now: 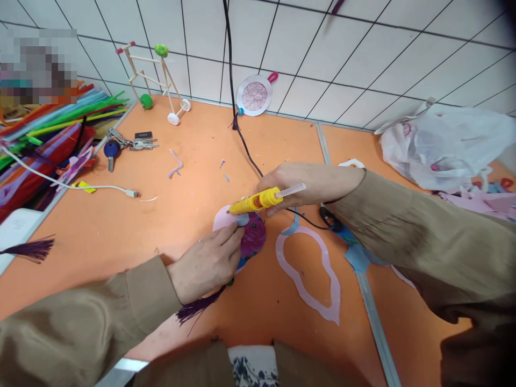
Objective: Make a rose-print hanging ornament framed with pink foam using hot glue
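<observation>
My right hand (276, 180) is wrapped round a yellow hot glue gun (256, 202), a clear glue stick jutting from its back end. The gun's nozzle touches or hovers just over the pale pink edge (222, 217) of a flat craft piece; I cannot tell which. My left hand (212, 258) has its fingers pressed together on that purple patterned craft piece (253, 234), pinning it to the table. A dark purple tassel (201, 305) sticks out below my left wrist. To the right lies a pale pink paper outline (332, 285) with a curved, pointed shape.
The glue gun's black cord (244, 142) runs up the tiled wall. Behind stand a stick frame (165, 80) and a round flower disc (255, 95). Keys (141, 144), a white cable (100, 187) and colourful pipe cleaners (60, 115) lie left. At right are scissors (331, 219) and a plastic bag (443, 142).
</observation>
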The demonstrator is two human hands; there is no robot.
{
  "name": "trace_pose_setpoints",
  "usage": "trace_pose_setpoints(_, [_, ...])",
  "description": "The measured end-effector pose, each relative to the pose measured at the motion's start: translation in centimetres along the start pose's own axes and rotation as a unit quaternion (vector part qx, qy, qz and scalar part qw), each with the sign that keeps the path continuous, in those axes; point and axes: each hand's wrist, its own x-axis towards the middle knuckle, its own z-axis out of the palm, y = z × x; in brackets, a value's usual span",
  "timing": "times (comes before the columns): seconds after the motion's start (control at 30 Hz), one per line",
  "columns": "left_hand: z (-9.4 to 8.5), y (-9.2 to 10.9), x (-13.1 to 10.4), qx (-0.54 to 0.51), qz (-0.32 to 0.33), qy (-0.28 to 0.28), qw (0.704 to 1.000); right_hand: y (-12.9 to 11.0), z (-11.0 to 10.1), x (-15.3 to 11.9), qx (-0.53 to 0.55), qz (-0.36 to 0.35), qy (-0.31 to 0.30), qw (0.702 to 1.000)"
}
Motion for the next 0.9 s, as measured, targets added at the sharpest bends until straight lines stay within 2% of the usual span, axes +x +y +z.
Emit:
trace_pose_setpoints(0.1, [0.0, -0.1, 0.0, -0.010, -0.005, -0.010, 1.000, -0.2, -0.1, 0.0, 0.016, 0.017, -0.017, 1.000])
trace_pose_setpoints(0.33, [0.3, -0.2, -0.2, 0.017, -0.007, -0.005, 1.000, -0.3, -0.3, -0.4, 0.037, 0.035, -0.008, 0.999])
trace_pose_setpoints(0.73, [0.2, -0.1, -0.1, -0.025, -0.006, 0.001, 1.000, -0.5, -0.3, 0.2, -0.045, 0.053, -0.030, 0.997])
trace_pose_setpoints(0.9, [0.2, 0.0, 0.0, -0.018, -0.008, 0.000, 1.000, -0.8, -0.1, 0.7, -0.055, 0.034, -0.031, 0.997])
